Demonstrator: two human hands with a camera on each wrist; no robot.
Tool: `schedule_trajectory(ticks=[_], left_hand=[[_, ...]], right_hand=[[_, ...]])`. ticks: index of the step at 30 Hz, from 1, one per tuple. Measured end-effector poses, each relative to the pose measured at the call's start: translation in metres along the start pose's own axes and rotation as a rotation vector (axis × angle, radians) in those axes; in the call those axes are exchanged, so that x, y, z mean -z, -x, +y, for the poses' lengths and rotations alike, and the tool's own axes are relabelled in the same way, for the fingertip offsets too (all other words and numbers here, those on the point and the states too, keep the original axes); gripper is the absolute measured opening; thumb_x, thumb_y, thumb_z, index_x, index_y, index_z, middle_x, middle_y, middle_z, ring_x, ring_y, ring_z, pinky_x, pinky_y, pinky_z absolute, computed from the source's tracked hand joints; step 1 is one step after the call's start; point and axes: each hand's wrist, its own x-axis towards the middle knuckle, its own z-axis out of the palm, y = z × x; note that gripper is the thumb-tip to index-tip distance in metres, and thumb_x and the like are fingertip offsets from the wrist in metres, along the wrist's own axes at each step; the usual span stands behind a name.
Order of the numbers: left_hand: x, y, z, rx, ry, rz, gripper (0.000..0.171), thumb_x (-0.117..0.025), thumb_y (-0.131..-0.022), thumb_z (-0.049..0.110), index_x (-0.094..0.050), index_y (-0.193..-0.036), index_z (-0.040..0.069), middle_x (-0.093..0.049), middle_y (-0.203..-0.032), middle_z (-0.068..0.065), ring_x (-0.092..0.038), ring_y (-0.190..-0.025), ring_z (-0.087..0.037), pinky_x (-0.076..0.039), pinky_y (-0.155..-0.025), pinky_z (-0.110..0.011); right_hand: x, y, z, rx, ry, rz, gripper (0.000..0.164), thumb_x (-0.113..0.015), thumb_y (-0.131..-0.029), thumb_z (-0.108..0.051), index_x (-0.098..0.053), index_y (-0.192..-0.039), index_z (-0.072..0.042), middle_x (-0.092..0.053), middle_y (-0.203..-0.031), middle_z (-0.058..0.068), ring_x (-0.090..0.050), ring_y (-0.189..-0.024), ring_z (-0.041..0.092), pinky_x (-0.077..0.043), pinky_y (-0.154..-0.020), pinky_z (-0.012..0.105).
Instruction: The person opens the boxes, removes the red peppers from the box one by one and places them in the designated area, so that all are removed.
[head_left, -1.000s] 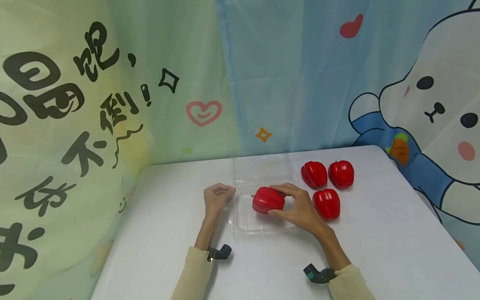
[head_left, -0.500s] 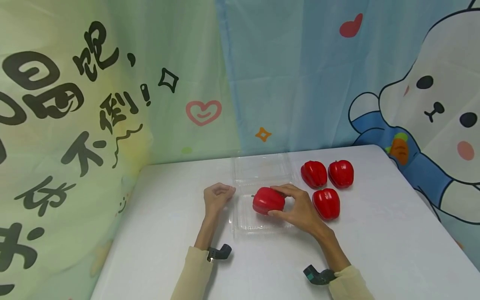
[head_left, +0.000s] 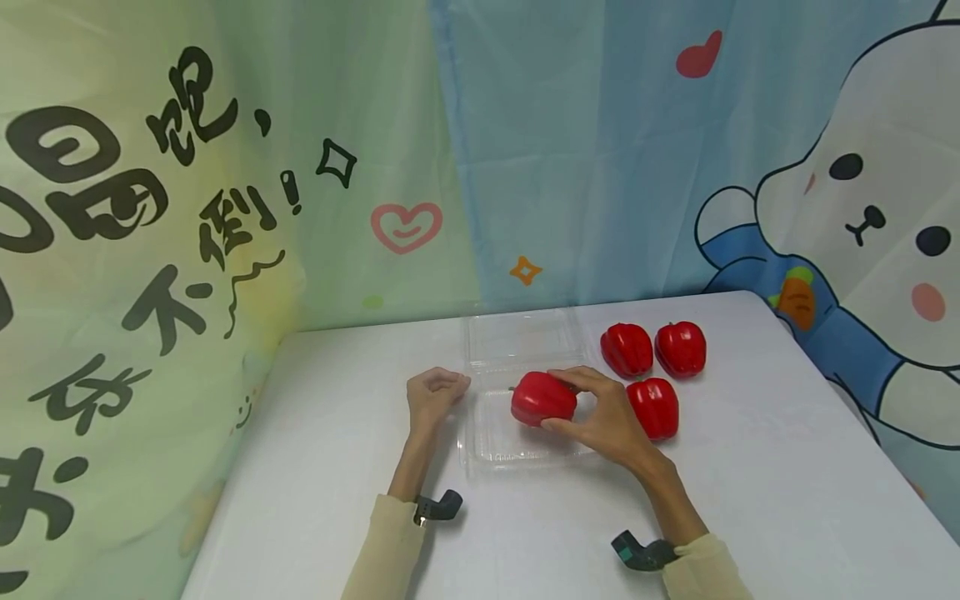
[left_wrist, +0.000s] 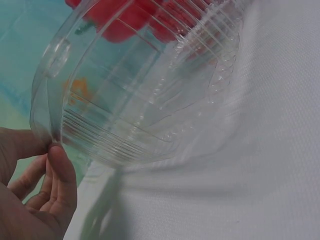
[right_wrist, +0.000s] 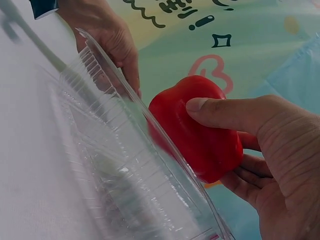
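Observation:
A clear plastic clamshell box (head_left: pixel 495 454) lies on the table with its lid (head_left: pixel 517 337) folded back toward the wall. My left hand (head_left: pixel 435 396) pinches the left rim of the box between thumb and finger, as the left wrist view shows at the rim (left_wrist: pixel 55 135). My right hand (head_left: pixel 611 421) grips a red bell pepper (head_left: pixel 542 398) between thumb and fingers, above the box's base. In the right wrist view the pepper (right_wrist: pixel 192 132) is held on its side over the rim, with the thumb across its near face.
Three more red bell peppers stand right of the box: one at the back (head_left: pixel 627 349), one farther right (head_left: pixel 680 349) and one nearer (head_left: pixel 654 408). A white cloth (head_left: pixel 322 500) covers the table. A printed curtain (head_left: pixel 360 100) hangs behind it.
My right hand has shifted slightly to the right with the bell pepper still gripped. The left hand stays on the box rim.

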Motion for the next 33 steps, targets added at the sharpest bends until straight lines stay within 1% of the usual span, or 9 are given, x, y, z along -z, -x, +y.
schedule_trajectory(ticks=[7,17,21,25,33], left_hand=[[0.000,0.001,0.000,0.004,-0.008,0.001,0.011,-0.086,-0.089,0.011,-0.079,-0.092,0.002,-0.082,-0.081,-0.009,-0.073,-0.072,-0.011,-0.055,-0.072,-0.024],[0.000,0.001,0.001,-0.003,-0.005,0.002,0.012,-0.086,-0.088,0.011,-0.079,-0.091,0.002,-0.081,-0.079,-0.007,-0.072,-0.071,-0.011,-0.054,-0.071,-0.024],[0.000,0.001,0.001,0.003,-0.008,0.005,0.012,-0.087,-0.088,0.012,-0.079,-0.091,0.002,-0.081,-0.078,-0.006,-0.072,-0.071,-0.012,-0.054,-0.071,-0.023],[-0.001,0.001,0.001,0.010,-0.009,0.005,0.011,-0.086,-0.089,0.012,-0.079,-0.092,0.003,-0.081,-0.078,-0.006,-0.073,-0.072,-0.012,-0.055,-0.071,-0.023],[0.000,0.000,0.000,0.014,-0.009,0.003,0.011,-0.086,-0.089,0.011,-0.079,-0.092,0.003,-0.082,-0.080,-0.008,-0.073,-0.072,-0.012,-0.055,-0.071,-0.023]], right_hand=[[0.005,0.001,0.000,0.003,-0.004,0.020,0.082,-0.101,-0.072,-0.018,-0.068,-0.147,-0.012,-0.074,-0.141,0.012,-0.070,-0.127,0.036,-0.064,-0.095,0.062],[0.016,0.005,0.001,0.051,0.038,0.074,0.082,-0.102,-0.071,-0.017,-0.069,-0.146,-0.011,-0.075,-0.140,0.012,-0.071,-0.124,0.035,-0.065,-0.094,0.060],[0.020,0.005,0.000,0.070,0.050,0.105,0.081,-0.102,-0.070,-0.015,-0.070,-0.144,-0.010,-0.075,-0.138,0.015,-0.071,-0.124,0.037,-0.064,-0.094,0.062],[0.024,0.007,0.001,0.069,0.068,0.143,0.082,-0.101,-0.071,-0.012,-0.069,-0.146,-0.010,-0.073,-0.141,0.016,-0.069,-0.126,0.039,-0.063,-0.093,0.064],[0.035,0.013,0.003,0.078,0.093,0.228,0.084,-0.101,-0.070,-0.008,-0.068,-0.147,-0.008,-0.072,-0.140,0.018,-0.067,-0.125,0.037,-0.062,-0.092,0.066]])
